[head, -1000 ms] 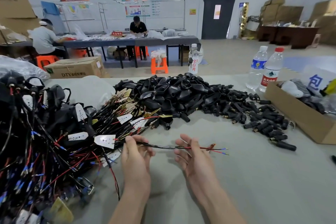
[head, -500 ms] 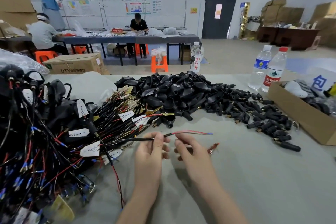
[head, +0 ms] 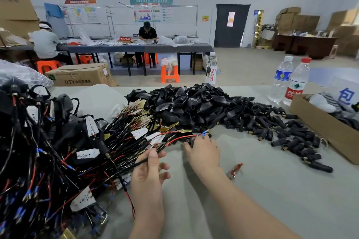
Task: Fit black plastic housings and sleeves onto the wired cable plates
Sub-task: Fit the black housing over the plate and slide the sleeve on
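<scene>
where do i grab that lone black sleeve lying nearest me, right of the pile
Probably pinch the sleeve across the middle of its barrel, from above with the right hand; the left hand holds a cable. It lies flat on the table, at the near edge of the pile, its near side bare.

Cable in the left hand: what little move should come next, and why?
Probably the right hand should pick one black part from the pile and slide it onto the cable. The left hand pinches that cable, whose red wire end shows no cover yet, and the right hand is at the pile's near edge.
</scene>
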`<state>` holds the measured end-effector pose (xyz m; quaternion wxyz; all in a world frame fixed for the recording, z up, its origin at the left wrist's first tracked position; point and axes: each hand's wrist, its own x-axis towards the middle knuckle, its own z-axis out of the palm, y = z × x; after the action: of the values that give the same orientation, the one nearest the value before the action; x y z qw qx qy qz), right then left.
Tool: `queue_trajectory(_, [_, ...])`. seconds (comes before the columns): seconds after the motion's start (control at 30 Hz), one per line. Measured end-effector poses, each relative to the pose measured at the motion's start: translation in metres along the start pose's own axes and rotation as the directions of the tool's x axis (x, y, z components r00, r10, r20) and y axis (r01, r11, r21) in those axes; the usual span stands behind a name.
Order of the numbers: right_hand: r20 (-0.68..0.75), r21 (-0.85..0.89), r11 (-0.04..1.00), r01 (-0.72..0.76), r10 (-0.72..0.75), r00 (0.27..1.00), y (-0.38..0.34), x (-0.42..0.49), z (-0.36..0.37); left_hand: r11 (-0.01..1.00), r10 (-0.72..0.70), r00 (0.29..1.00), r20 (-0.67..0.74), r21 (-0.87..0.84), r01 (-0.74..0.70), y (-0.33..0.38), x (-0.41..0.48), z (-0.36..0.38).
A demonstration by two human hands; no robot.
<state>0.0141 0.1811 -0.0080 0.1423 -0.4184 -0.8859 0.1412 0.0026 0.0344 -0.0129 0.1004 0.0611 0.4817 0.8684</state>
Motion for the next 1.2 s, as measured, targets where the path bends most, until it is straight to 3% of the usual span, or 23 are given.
queue_trajectory(0.27, [-0.067,0.061,0.997,0.046,-0.042,0.997,0.038,-0.014,-0.022,0.998,0.016,1.0,0.021,0.063,-0.017,-0.002,-0.002,0.003])
queue_trajectory(0.33, [-0.125,0.208,0.976,0.063,-0.038,0.991,0.061,-0.033,-0.034,0.994,0.031,0.998,0.053,0.099,-0.036,-0.003,-0.007,0.005])
queue_trajectory(0.43, [-0.158,0.499,0.866,0.027,0.061,0.986,0.09,-0.065,-0.051,0.986,0.055,0.994,0.093,0.154,-0.069,-0.004,-0.014,0.008])
queue_trajectory(0.57, [-0.17,0.676,0.735,0.055,0.082,0.982,0.112,-0.094,-0.057,0.968,0.083,0.983,0.165,0.221,-0.119,-0.006,-0.024,0.013])
queue_trajectory(0.97, [-0.152,0.766,0.64,0.065,0.082,0.985,0.118,-0.097,-0.048,0.932,0.09,0.966,0.242,0.322,-0.167,-0.016,-0.019,0.014])
queue_trajectory(1.2, [-0.139,0.743,0.663,0.088,0.025,0.99,0.117,-0.099,-0.047,0.971,-0.045,0.973,0.225,0.238,-0.01,-0.017,-0.011,0.009])
